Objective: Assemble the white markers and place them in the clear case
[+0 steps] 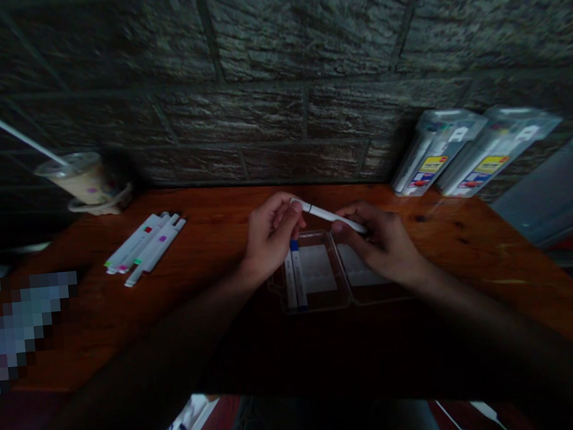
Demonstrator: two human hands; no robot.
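A white marker (325, 214) is held above the table between my two hands. My left hand (274, 233) pinches one end, and a dark ring shows on the marker just past those fingertips. The other end lies in the closed fingers of my right hand (381, 237). Below them a clear plastic case (346, 297) lies open on the table. In its left half are two markers, one (298, 277) with blue ends and a whiter one (290, 283) beside it. Part of the case's right half is hidden by my right hand.
Several white markers (146, 244) lie grouped on the wooden table (206, 215) at left. Behind them a drink cup (83, 182) with a straw sits in a holder. Two clear marker cases (424, 156) (492, 153) stand at the back right against the brick wall (268, 123).
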